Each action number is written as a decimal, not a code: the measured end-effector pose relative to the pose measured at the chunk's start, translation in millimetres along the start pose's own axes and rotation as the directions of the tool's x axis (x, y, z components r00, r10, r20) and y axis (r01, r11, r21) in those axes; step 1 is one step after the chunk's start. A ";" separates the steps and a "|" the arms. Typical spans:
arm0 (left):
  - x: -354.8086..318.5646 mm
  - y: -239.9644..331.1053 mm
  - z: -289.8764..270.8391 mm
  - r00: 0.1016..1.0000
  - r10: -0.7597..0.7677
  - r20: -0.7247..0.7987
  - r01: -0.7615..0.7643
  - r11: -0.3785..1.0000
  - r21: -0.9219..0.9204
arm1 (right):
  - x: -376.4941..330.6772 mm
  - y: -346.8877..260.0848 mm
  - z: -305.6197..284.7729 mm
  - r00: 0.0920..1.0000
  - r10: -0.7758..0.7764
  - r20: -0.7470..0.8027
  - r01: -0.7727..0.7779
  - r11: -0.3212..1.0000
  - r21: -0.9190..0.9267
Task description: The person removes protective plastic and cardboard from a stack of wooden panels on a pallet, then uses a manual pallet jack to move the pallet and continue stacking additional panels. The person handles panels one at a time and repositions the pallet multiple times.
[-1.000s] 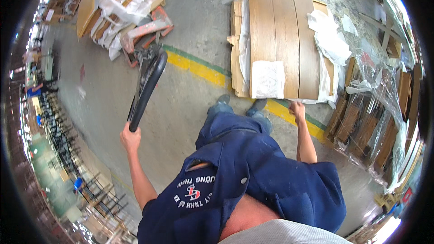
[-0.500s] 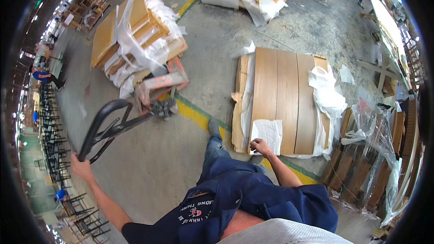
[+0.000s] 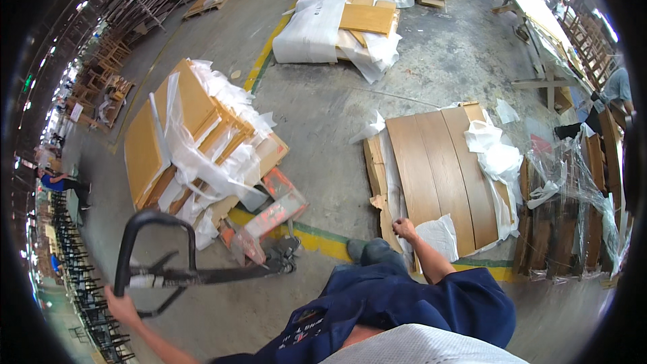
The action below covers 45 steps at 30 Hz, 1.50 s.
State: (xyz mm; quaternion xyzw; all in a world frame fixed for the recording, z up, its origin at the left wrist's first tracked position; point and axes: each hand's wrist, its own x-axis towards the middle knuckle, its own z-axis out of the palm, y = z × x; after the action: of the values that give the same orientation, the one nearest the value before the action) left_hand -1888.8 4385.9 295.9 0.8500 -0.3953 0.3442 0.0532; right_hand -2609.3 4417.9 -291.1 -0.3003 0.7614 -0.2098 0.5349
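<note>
Head view, change: half a second ago the pallet jack handle (image 3: 156, 256) leaned away to the lower left with its loop low; now the black loop stands higher and nearer the middle, and the stack of wrapped panels (image 3: 195, 141) on the red jack has swung closer to the person.
Head view, meaning: the jack looks to be turning or being drawn along the floor (image 3: 323, 108), so the load is on the move (a judgement only).
Left hand (image 3: 120, 305): arm stretched out to the lower left, hand closed round the bottom of the handle loop.
Right hand (image 3: 404, 228): arm reaching forward and down, fingers pinched on the torn edge of the wooden panels (image 3: 441, 175) lying flat on the floor, beside the white foam sheet (image 3: 438, 236).
Thing's place: the jack's forks sit under the wrapped stack, left of the yellow floor line (image 3: 323, 243).
</note>
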 end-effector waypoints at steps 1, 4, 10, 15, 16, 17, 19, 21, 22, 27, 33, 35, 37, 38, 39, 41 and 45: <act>1.1 -3.5 5.1 0.998 0.046 -0.038 -0.046 0.999 0.015 | 14.3 1.7 10.5 0.998 -0.010 -0.058 0.009 1.000 -0.013; 3.0 -13.6 18.8 0.965 0.168 -0.199 -0.166 0.986 0.030 | 36.9 17.1 20.3 0.997 -0.004 0.083 0.016 0.989 -0.144; -4.1 -5.1 30.4 0.865 0.231 -0.446 -0.182 0.972 0.149 | 106.7 -59.2 34.6 0.988 -0.028 -0.151 -0.006 0.976 -0.218; -128.9 127.1 77.2 0.995 -0.057 -0.084 0.031 0.959 -0.282 | 218.2 -160.6 9.1 0.995 0.007 -0.103 -0.029 0.977 -0.210; -157.9 179.4 103.9 0.977 -0.061 0.205 0.105 0.972 -0.210 | 240.1 -171.8 7.8 0.994 0.012 -0.107 -0.039 0.966 -0.254; -180.5 239.3 135.5 0.876 -0.037 0.482 0.115 0.984 -0.135 | 263.1 -178.1 -0.2 0.970 0.143 -0.199 -0.141 0.990 0.021; -197.1 376.3 204.5 0.561 0.207 0.801 -0.044 0.974 -0.221 | 305.4 -182.9 -7.0 0.934 0.268 -0.237 -0.220 0.952 0.212; -166.0 523.1 266.9 0.373 0.512 0.774 -0.227 0.859 -0.459 | 334.1 -174.8 -6.6 0.881 0.392 -0.264 -0.321 0.906 0.275; -129.0 601.0 296.2 0.331 0.653 0.681 -0.298 0.757 -0.581 | 343.3 -168.6 -4.1 0.844 0.519 -0.137 -0.378 0.755 0.536; -86.9 959.0 363.8 -0.059 0.789 0.612 0.015 0.614 -0.789 | 352.9 -128.1 33.8 0.655 0.748 0.105 -0.053 -0.094 0.994; -376.8 1261.7 434.7 -0.645 0.559 0.521 -0.118 0.601 -0.791 | 457.3 -108.2 121.5 0.521 0.715 0.466 0.345 -0.676 0.651; -459.5 1315.2 463.3 -0.640 0.487 0.595 -0.261 0.590 -0.764 | 519.0 -104.7 144.0 0.461 0.645 0.610 0.497 -0.757 0.424; -536.1 1358.4 488.5 -0.640 0.497 0.586 -0.306 0.534 -0.788 | 575.5 -93.7 152.9 0.544 0.599 0.588 0.609 -0.764 0.214; -566.7 1371.5 499.5 -0.636 0.508 0.581 -0.316 0.516 -0.796 | 592.8 -93.0 158.9 0.578 0.539 0.612 0.619 -0.779 0.101; -590.0 1376.1 512.7 -0.556 0.513 0.654 -0.386 0.538 -0.749 | 603.3 -87.7 161.4 0.577 0.569 0.586 0.670 -0.740 0.058; -644.1 1383.5 530.9 -0.797 0.373 0.475 -0.199 0.581 -0.789 | 628.5 -66.0 154.6 0.544 0.694 0.472 0.783 -0.622 0.013; -701.9 1381.8 541.7 -0.974 0.041 0.224 -0.120 0.743 -0.659 | 681.5 -59.6 134.7 0.565 0.784 0.257 0.818 -0.492 -0.298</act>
State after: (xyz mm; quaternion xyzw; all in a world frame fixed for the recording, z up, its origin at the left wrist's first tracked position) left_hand -2889.9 3693.3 -805.7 0.2741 -0.3905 -0.7215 -0.5017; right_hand -2637.3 3909.9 -767.9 -0.6509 0.0688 0.7317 0.1902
